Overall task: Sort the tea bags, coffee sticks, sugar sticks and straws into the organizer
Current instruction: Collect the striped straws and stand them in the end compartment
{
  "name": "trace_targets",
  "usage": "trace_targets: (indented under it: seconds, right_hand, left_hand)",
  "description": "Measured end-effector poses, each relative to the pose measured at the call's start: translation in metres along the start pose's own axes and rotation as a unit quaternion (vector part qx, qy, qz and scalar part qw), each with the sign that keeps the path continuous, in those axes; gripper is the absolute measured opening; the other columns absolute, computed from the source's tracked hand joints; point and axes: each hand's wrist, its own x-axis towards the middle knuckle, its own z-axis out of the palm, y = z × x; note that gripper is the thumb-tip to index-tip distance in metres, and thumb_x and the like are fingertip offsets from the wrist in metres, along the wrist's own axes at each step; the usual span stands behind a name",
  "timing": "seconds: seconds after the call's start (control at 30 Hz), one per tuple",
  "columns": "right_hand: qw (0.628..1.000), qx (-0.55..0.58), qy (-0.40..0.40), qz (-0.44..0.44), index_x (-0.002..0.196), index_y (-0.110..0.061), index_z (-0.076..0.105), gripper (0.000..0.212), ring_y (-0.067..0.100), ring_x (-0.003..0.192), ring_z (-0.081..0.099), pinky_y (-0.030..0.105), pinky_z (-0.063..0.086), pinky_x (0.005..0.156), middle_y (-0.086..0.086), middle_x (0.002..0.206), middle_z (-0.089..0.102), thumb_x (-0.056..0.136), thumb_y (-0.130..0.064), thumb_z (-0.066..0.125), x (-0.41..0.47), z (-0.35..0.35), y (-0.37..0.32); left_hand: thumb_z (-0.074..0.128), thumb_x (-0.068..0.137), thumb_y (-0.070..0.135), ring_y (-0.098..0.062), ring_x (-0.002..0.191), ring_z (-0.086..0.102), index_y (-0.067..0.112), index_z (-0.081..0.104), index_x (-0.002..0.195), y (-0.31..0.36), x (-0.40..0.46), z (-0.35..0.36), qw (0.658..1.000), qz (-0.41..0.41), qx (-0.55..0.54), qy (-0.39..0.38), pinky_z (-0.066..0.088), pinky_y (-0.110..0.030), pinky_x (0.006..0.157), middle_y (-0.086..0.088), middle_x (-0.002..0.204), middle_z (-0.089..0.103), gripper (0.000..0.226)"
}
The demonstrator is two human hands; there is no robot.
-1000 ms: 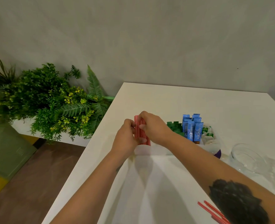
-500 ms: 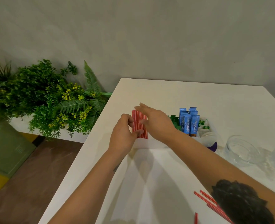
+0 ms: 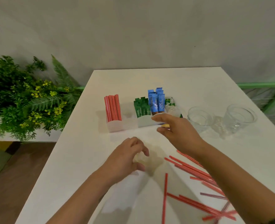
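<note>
Both hands — left hand (image 3: 127, 156), right hand (image 3: 176, 131) — have let go and pulled back, grips empty; bundled straws (image 3: 112, 109) now stand in the organizer (image 3: 128, 123) — loose straws (image 3: 191, 170) remain near the surface's front-right corner.

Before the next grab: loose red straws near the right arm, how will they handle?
The loose red straws look thin and long, so probably very light and somewhat bendy. Round, lying flat on the smooth white table, they'll likely roll or skid under a nudge. Several cross, so lifting one may drag others.
</note>
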Motion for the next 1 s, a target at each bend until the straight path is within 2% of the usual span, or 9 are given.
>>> trace_targets:
  seconds: [0.07,0.17,0.3,0.37,0.47,0.57,0.7,0.8,1.0]
  right_hand:
    - [0.999,0.0,0.006,0.032,0.121,-0.033,0.059,0.031,-0.009,0.087,0.056,0.013,0.043,0.08,-0.019,0.116,0.063,0.092,-0.024,0.058,-0.02,-0.005,0.015]
    - [0.996,0.004,0.019,0.087,0.113,-0.033,0.062,0.024,-0.009,0.071,0.053,0.003,0.041,0.064,-0.021,0.103,0.062,0.092,-0.022,0.057,-0.049,-0.013,0.032]
    - [0.988,-0.024,0.034,0.145,0.111,-0.033,0.063,0.023,0.003,0.083,0.057,0.021,0.046,0.082,-0.017,0.106,0.063,0.091,-0.023,0.06,-0.082,-0.021,0.052]
    - [0.982,-0.052,0.016,0.178,0.117,-0.036,0.059,0.029,0.007,0.099,0.056,0.026,0.045,0.089,-0.014,0.118,0.061,0.089,-0.028,0.062,-0.095,-0.022,0.062]
    - [0.97,-0.073,-0.038,0.227,0.131,-0.038,0.044,0.05,0.014,0.12,0.049,0.031,0.04,0.098,-0.007,0.134,0.051,0.085,-0.037,0.065,-0.11,-0.018,0.071]
    - [0.965,-0.075,-0.053,0.247,0.141,-0.034,0.031,0.066,0.015,0.125,0.045,0.031,0.039,0.102,-0.005,0.139,0.046,0.085,-0.038,0.065,-0.119,-0.008,0.077]
    - [0.968,-0.077,-0.018,0.236,0.141,-0.031,0.032,0.059,0.015,0.116,0.051,0.029,0.042,0.096,-0.004,0.132,0.052,0.089,-0.027,0.06,-0.124,0.004,0.08]
    - [0.973,-0.072,0.008,0.218,0.138,-0.034,0.036,0.053,0.011,0.1,0.053,0.025,0.043,0.087,-0.006,0.12,0.058,0.091,-0.02,0.056,-0.125,0.009,0.079]
    - [0.983,-0.056,0.008,0.175,0.136,-0.036,0.037,0.047,0.016,0.111,0.053,0.03,0.046,0.089,-0.007,0.123,0.061,0.094,-0.019,0.049,-0.124,0.02,0.082]
  left_hand:
    - [0.081,0.066,0.019,-0.002,0.097,0.041,0.035,0.062,0.102,0.011,-0.006,0.013,0.997,0.023,0.002,-0.07,0.046,-0.018,0.082,0.016,0.106,0.043,0.044]
    - [0.079,0.069,0.029,-0.003,0.101,0.033,0.038,0.062,0.11,0.026,-0.012,0.028,0.987,0.056,0.05,-0.14,0.04,-0.018,0.089,0.016,0.118,0.041,0.045]
    - [0.076,0.072,0.037,-0.005,0.108,0.031,0.04,0.065,0.109,0.042,-0.014,0.037,0.981,0.081,0.06,-0.168,0.037,-0.018,0.091,0.018,0.121,0.04,0.039]
    - [0.075,0.071,0.042,-0.004,0.108,0.03,0.041,0.065,0.107,0.049,-0.013,0.042,0.98,0.084,0.062,-0.171,0.037,-0.018,0.092,0.02,0.12,0.038,0.037]
    - [0.072,0.072,0.049,-0.004,0.107,0.028,0.04,0.067,0.103,0.056,-0.011,0.051,0.98,0.091,0.076,-0.158,0.035,-0.02,0.094,0.021,0.119,0.038,0.033]
    - [0.068,0.073,0.054,-0.004,0.105,0.028,0.038,0.069,0.097,0.057,-0.006,0.062,0.984,0.094,0.078,-0.126,0.034,-0.021,0.093,0.02,0.115,0.04,0.03]
    - [0.065,0.074,0.056,-0.002,0.098,0.027,0.033,0.069,0.09,0.06,0.003,0.075,0.991,0.091,0.076,-0.056,0.033,-0.022,0.09,0.019,0.105,0.039,0.029]
    - [0.064,0.078,0.054,-0.004,0.101,0.031,0.03,0.066,0.089,0.066,0.01,0.081,0.994,0.076,0.075,-0.016,0.033,-0.023,0.092,0.016,0.11,0.042,0.026]
    - [0.049,0.09,0.048,-0.008,0.131,0.022,0.034,0.041,0.132,0.076,0.027,0.092,0.993,0.062,0.101,0.007,0.014,-0.029,0.107,0.015,0.143,0.03,0.045]
